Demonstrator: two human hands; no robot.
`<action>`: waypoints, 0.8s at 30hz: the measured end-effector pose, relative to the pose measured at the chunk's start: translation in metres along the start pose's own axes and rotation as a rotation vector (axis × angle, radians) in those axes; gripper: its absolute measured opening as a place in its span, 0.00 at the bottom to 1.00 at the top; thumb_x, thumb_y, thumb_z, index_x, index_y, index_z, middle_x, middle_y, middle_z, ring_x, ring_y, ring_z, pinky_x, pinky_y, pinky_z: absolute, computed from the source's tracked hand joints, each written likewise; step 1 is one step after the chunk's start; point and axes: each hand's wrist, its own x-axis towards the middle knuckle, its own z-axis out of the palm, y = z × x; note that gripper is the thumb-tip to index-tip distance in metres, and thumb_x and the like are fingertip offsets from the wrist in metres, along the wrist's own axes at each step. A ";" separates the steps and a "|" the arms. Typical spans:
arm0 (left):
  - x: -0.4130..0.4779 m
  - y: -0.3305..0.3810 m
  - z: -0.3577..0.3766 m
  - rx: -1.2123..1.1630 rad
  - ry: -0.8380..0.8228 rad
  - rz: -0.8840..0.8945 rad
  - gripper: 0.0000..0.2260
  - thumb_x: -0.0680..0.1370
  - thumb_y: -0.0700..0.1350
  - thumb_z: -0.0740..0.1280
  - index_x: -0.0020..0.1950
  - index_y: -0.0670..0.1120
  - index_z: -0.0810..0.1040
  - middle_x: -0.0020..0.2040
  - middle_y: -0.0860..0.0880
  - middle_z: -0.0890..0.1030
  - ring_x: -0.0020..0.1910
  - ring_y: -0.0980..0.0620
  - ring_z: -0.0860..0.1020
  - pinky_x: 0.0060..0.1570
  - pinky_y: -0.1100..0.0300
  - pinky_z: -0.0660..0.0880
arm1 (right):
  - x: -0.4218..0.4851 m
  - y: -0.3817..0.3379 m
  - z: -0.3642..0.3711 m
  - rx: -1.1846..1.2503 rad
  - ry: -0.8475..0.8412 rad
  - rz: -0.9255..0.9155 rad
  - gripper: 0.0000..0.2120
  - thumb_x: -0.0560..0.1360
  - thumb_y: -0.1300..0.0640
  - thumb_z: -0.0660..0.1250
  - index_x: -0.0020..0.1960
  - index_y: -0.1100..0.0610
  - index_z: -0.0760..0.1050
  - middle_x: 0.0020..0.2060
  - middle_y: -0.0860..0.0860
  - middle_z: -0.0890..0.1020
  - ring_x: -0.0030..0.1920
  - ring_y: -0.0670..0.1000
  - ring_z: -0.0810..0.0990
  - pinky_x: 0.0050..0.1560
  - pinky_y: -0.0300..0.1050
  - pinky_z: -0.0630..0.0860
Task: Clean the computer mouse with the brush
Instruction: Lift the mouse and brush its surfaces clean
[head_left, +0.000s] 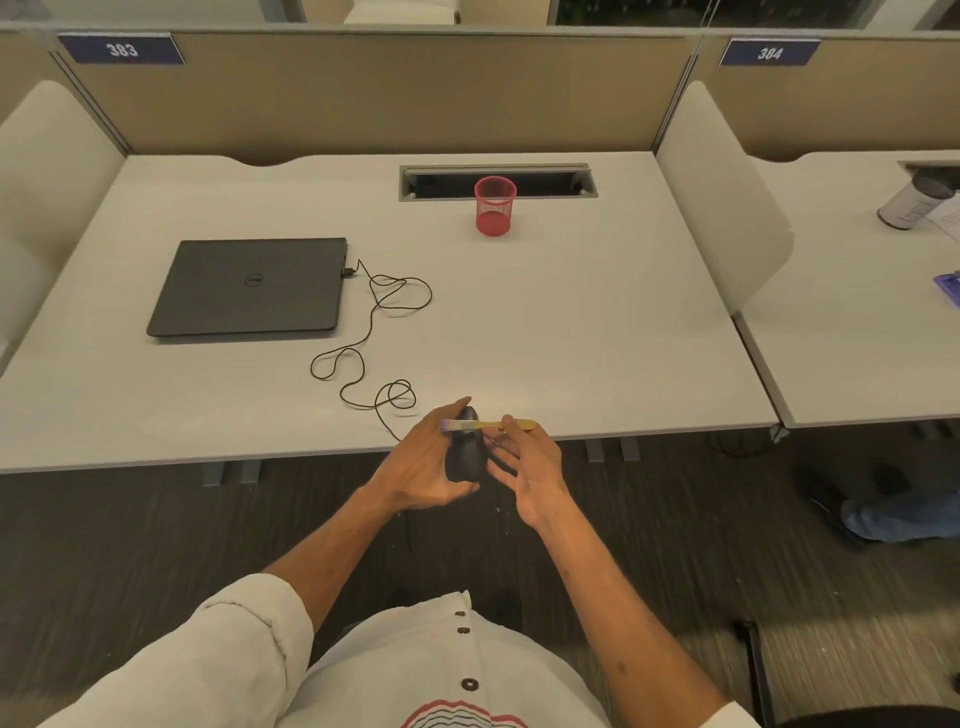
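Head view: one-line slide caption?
Left hand holds the mouse at the desk edge; right hand holds the brush across it.

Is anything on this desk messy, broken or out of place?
Only the mouse cable, sprawled in loose tangled loops from the closed laptop to the mouse in the left hand. Nothing looks spilled or broken.
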 end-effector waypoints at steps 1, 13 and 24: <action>0.000 -0.001 0.000 -0.003 -0.006 -0.005 0.54 0.72 0.63 0.80 0.87 0.48 0.52 0.85 0.46 0.63 0.82 0.46 0.67 0.82 0.47 0.68 | -0.001 0.000 0.001 -0.006 -0.003 -0.011 0.09 0.83 0.52 0.75 0.61 0.52 0.81 0.46 0.49 0.91 0.55 0.54 0.90 0.60 0.58 0.84; -0.006 -0.003 -0.002 -0.147 0.013 -0.074 0.55 0.70 0.61 0.82 0.86 0.51 0.51 0.84 0.46 0.65 0.80 0.45 0.69 0.81 0.45 0.70 | -0.026 -0.020 -0.001 -0.397 0.154 -0.787 0.06 0.84 0.49 0.72 0.49 0.40 0.81 0.44 0.41 0.88 0.44 0.50 0.88 0.41 0.33 0.82; -0.006 -0.001 -0.004 -0.149 0.063 -0.079 0.56 0.68 0.65 0.80 0.85 0.49 0.53 0.83 0.45 0.66 0.79 0.44 0.71 0.78 0.50 0.69 | -0.028 -0.018 -0.002 -0.785 0.257 -0.806 0.05 0.83 0.47 0.73 0.48 0.45 0.83 0.41 0.31 0.82 0.45 0.34 0.82 0.46 0.36 0.79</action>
